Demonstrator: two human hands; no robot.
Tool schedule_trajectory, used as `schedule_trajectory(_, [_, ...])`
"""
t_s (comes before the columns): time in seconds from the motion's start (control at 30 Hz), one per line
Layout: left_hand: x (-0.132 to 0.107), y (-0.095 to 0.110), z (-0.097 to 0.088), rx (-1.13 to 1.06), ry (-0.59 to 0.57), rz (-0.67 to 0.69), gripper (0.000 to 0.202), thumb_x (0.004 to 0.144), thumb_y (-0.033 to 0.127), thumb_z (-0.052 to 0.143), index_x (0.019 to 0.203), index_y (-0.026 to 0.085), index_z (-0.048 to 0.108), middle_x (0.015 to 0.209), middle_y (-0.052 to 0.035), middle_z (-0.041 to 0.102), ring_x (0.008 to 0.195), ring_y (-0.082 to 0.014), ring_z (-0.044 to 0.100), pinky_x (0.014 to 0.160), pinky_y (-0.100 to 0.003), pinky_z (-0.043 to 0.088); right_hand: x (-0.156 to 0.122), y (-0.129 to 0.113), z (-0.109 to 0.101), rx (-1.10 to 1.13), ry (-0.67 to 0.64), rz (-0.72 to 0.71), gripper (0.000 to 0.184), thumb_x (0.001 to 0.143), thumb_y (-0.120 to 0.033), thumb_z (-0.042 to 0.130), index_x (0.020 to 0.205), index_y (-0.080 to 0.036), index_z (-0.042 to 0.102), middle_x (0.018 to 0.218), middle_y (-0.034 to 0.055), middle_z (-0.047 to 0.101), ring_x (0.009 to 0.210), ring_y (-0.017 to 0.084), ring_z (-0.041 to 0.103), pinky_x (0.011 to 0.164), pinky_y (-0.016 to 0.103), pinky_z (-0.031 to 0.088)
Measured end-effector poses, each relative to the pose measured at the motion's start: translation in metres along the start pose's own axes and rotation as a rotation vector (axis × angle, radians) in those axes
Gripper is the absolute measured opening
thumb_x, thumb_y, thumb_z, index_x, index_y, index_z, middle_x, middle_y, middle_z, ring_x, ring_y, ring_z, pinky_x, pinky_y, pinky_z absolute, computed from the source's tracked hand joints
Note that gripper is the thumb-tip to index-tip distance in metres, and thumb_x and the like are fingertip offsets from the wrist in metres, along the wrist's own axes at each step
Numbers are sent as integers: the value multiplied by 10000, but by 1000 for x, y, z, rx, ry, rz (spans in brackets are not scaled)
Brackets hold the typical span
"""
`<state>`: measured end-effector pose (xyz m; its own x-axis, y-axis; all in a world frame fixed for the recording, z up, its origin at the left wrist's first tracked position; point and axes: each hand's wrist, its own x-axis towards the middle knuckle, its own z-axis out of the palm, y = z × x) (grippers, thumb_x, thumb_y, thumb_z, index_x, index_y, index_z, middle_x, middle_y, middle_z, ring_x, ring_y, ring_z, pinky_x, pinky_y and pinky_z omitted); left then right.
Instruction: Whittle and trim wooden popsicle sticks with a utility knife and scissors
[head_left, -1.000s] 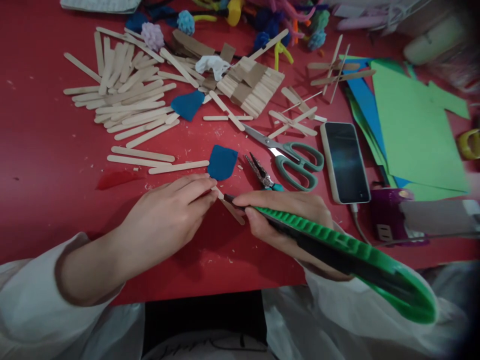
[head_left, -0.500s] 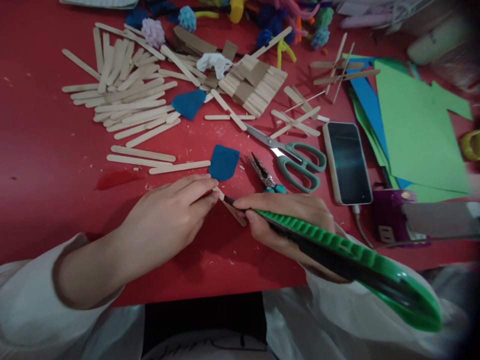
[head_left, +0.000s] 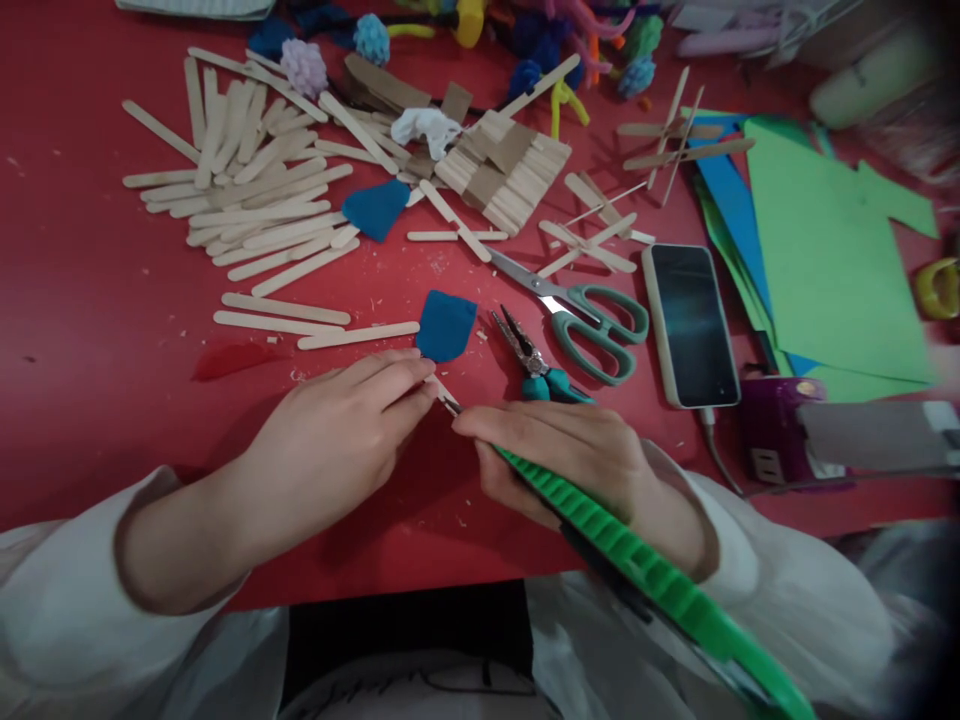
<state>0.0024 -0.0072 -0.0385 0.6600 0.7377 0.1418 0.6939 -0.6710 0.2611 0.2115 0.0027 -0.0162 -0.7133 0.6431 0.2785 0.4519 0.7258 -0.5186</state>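
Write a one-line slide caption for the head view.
Left hand holds a stick on the red table while the right hand presses a green knife to it; scissors and pliers lie beyond.

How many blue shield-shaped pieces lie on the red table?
2. One blue piece lies just beyond the left hand, beside the pliers. The other blue piece touches the stick pile. Others may hide in the far clutter.

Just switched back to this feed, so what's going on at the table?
A person's left hand pinches one end of a wooden stick on the red table. The right hand grips a green utility knife, its blade tip set against that stick just beside the left fingers. A blue felt piece, pliers and scissors lie just beyond the hands.
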Motion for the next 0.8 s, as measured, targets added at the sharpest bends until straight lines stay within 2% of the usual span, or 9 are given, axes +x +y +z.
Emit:
schedule_trajectory(0.27, [2,1,1,-1,30,2,391,816,53,352,1093,129,617,1133,-126,648,1097,-253,589,896,-380,537,-5,4,4,109,35,-31,248,822,-39,496,1033,-164,534,691,-13,675,602,98,620,588,204,524])
schedule_trajectory(0.33, [2,1,0,8,34,-1,354,846,82,365,1081,135,624,1119,-120,654,1084,-249,595,881,-373,543,-5,4,2,143,23,47,212,834,-63,503,1007,-171,561,711,-11,687,595,87,626,593,191,526])
schedule_trajectory(0.43, [3,2,-1,27,23,-4,304,885,136,383,1059,137,633,1106,-111,662,1062,-247,607,869,-367,548,-2,3,-2,205,43,290,150,847,-111,518,927,-194,616,777,-5,714,627,73,657,607,158,525])
schedule_trajectory(0.5, [3,1,-1,39,19,6,309,894,141,370,1054,121,633,1114,-116,661,1057,-248,611,875,-370,545,1,1,-4,239,75,376,145,846,-128,522,904,-199,634,793,-3,720,658,76,673,607,146,524])
schedule_trajectory(0.67, [-1,0,2,4,-33,-12,329,883,120,363,1094,125,616,1171,-108,639,1127,-255,574,904,-391,532,3,-4,-14,170,61,307,154,842,-121,523,889,-207,642,779,-12,719,604,75,659,622,146,528])
schedule_trajectory(0.8, [-4,0,4,12,-8,-14,333,878,121,377,1117,127,610,1205,-102,624,1169,-251,543,944,-392,507,2,-4,-17,121,42,270,169,843,-109,516,882,-222,635,765,-22,715,585,73,652,612,145,528])
